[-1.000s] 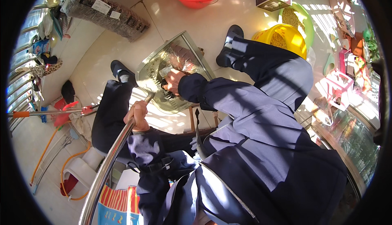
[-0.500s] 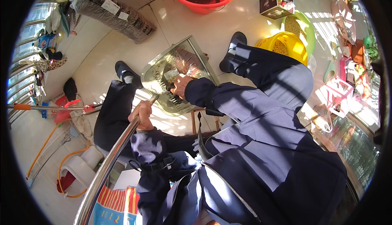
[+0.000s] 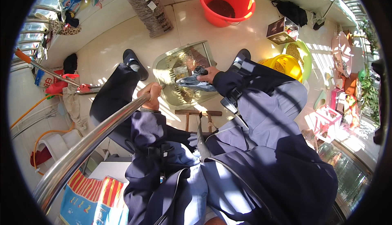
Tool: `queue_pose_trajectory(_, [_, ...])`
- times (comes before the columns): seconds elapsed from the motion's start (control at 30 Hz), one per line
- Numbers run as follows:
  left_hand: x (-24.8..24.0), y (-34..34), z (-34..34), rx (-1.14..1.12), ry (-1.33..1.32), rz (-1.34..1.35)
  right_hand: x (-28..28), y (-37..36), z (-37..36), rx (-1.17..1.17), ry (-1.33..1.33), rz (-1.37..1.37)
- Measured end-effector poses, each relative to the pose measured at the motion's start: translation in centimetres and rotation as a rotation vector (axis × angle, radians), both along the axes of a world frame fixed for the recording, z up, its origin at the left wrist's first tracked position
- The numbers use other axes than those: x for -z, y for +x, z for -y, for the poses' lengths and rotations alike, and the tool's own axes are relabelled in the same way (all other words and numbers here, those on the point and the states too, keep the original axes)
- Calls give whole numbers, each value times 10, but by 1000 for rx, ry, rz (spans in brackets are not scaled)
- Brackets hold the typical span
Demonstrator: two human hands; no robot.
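My left hand (image 3: 151,96) is wrapped round a shiny metal pole (image 3: 96,137) that rises toward the lower left. The pole's far end reaches the edge of a translucent greenish dustpan (image 3: 164,66) lying on the floor between my feet. Over the dustpan, my right hand (image 3: 209,75) grips a crumpled dark grey plastic bag (image 3: 197,84), which covers part of the pan. Some reddish-brown wrapping and a pale label show in the pan behind the bag.
A red bucket (image 3: 212,16) with dark contents stands ahead. At the right are a box (image 3: 281,31), a yellow bucket (image 3: 292,66) and a green basin (image 3: 307,57) with grain. A long wrapped bundle (image 3: 149,11) lies ahead left; a small wooden stool (image 3: 199,113) is below the dustpan.
My right hand has lifted from inside the dustpan with the grey bag in it. My left hand still grips the pole. The view has shifted, so the surroundings sit differently.
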State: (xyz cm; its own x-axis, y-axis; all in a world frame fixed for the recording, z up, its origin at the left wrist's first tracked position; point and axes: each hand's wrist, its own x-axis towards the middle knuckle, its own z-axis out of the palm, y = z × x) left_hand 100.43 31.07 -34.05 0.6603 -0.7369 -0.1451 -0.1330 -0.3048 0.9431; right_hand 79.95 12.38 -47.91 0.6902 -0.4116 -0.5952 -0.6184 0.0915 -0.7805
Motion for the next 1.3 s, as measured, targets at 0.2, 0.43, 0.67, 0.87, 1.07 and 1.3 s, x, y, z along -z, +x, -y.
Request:
queue_pose_trajectory(0.2, [12,1,-1,-17,-78,-6,27,-8,9,183,16,-168])
queue_pose_trajectory(0.43, [19,3,-1,-42,-46,-11,51,-18,19,-127,-146,-204])
queue_pose_trajectory(0.67, [22,2,-2,-32,17,8,39,-8,17,-335,-245,-96])
queue_pose_trajectory(0.87, [25,3,4,5,-125,-102,37,15,12,-493,-327,98])
queue_pose_trajectory(1.07, [4,8,6,290,-255,-47,29,41,12,-575,-359,289])
queue_pose_trajectory(1.3, [-7,3,5,233,-75,-14,-24,38,6,-292,-138,383])
